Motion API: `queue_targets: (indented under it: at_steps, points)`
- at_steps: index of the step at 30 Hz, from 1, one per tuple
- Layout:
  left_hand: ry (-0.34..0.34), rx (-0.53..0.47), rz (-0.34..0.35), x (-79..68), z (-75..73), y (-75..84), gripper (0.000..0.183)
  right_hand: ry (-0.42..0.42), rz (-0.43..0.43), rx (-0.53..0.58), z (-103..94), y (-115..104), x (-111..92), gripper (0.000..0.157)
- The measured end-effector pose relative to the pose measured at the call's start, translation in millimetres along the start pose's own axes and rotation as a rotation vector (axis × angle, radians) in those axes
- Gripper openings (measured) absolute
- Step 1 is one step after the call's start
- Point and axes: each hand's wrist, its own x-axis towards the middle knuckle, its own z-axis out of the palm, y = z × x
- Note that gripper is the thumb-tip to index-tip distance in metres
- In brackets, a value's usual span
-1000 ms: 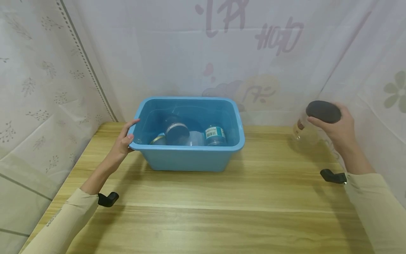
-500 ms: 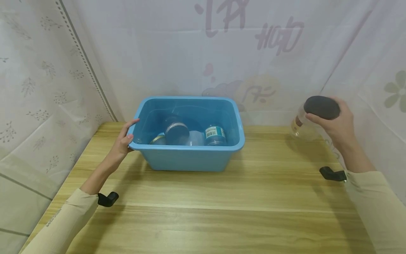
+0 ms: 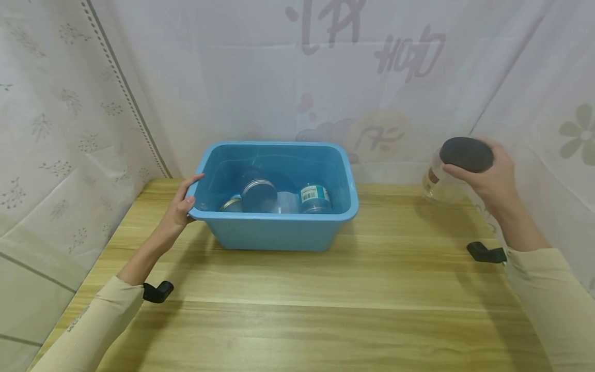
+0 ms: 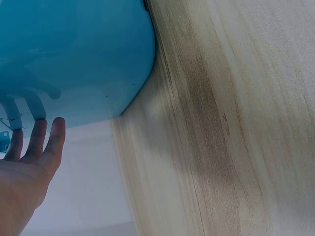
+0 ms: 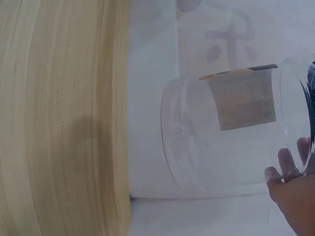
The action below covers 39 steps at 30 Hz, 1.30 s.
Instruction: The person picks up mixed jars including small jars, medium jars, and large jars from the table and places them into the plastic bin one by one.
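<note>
At the left end of a blue plastic tub (image 3: 274,235), my left hand (image 3: 178,206) grips the rim between thumb and fingers. Its fingertips touch the tub's outer wall (image 4: 88,54) in the left wrist view. Over on the right, my right hand (image 3: 497,181) holds a clear jar (image 3: 432,181) by its black lid (image 3: 466,154). The jar is tilted and held above the table, its base pointing left; a brown label (image 5: 243,101) shows on its side in the right wrist view. Inside the tub lie a silver-lidded jar (image 3: 259,196), a jar with a teal-and-white label (image 3: 315,195) and other partly hidden containers.
The tub stands on a wooden table (image 3: 297,315) near its back edge. A patterned white curtain (image 3: 260,77) hangs close behind and along both sides. A black wrist mount (image 3: 485,253) sticks out from the right sleeve, another (image 3: 158,292) from the left.
My right hand has shifted slightly up and to the left with the jar. The left hand and the tub have stayed in place.
</note>
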Motion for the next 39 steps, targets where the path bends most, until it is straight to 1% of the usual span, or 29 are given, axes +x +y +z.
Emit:
queue_targets:
  at_steps: [5, 11, 21, 26, 33, 39]
  points:
    - [-0.003, -0.005, 0.002, 0.0, -0.5, -0.7, 0.056, -0.002, -0.008, -0.079, 2.0, -0.9, 4.1, 0.078]
    - [-0.003, -0.006, 0.001, 0.2, -0.6, -0.9, 0.055, -0.012, -0.027, -0.049, 4.0, -4.6, 6.1, 0.079]
    - [-0.005, 0.014, 0.002, 0.4, -0.3, -0.7, 0.057, -0.02, -0.053, -0.086, 7.1, -9.0, 5.9, 0.079]
    - [-0.005, 0.017, 0.003, 0.6, -0.9, -1.0, 0.057, -0.032, -0.054, -0.1, 10.7, -16.7, 6.3, 0.081]
    - [-0.004, 0.009, 0.009, 1.7, -1.0, -1.5, 0.057, -0.033, -0.079, -0.111, 16.1, -26.2, 9.4, 0.083]
    - [-0.004, 0.019, -0.02, 0.8, -0.8, -1.2, 0.059, -0.054, -0.118, -0.134, 23.6, -32.3, 10.8, 0.084]
